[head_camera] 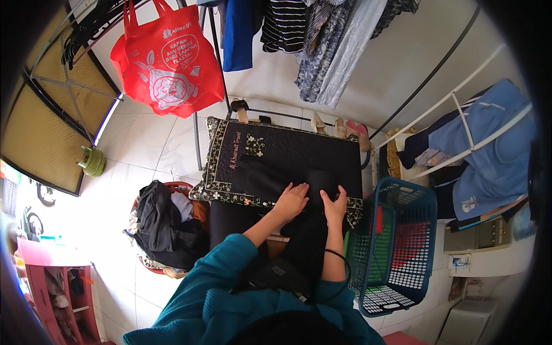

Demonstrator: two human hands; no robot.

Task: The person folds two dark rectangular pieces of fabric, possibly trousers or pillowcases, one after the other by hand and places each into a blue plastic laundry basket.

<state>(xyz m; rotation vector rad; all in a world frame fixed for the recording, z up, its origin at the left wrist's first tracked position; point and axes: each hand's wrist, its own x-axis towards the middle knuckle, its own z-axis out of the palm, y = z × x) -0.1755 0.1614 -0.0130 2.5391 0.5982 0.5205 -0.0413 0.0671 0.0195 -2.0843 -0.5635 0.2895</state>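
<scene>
A dark padded cloth with a flowered border (297, 140) lies before me over a raised surface. Black fabric (269, 174) is spread on it, and part of it hangs toward my lap. My left hand (293, 199) lies flat on the black fabric, its fingers stretched and close together. Just right of it, my right hand (335, 205) touches the fabric's right part, thumb and fingers apart; whether it pinches any cloth cannot be made out. The cloth's near edge is partly hidden under the black fabric.
A basket heaped with clothes (161, 224) stands at the left, and blue plastic baskets (379, 258) are close by my right arm. Beyond hang a red tote bag (172, 64) and garments (284, 26). Shoes (340, 128) line the far wall; clothes drape over a white rack (472, 148).
</scene>
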